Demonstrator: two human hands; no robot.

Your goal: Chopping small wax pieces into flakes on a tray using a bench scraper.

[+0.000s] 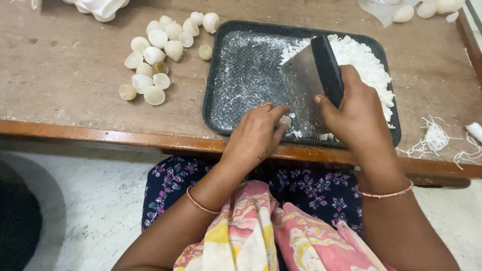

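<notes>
Right hand point(351, 108) grips steel scraper point(314, 80) on black tray point(236, 75) | left hand point(258, 133) pinches white piece point(285, 121) at blade | chopped heap point(366, 68) done | whole pieces point(155, 55) wait on table point(65, 65)

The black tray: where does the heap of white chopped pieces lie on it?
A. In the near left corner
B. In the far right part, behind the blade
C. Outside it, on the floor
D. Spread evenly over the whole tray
B: on the black tray the white chopped pieces are heaped in its far right part, behind the blade that the right hand holds; the left part shows only fine white dust.
</notes>
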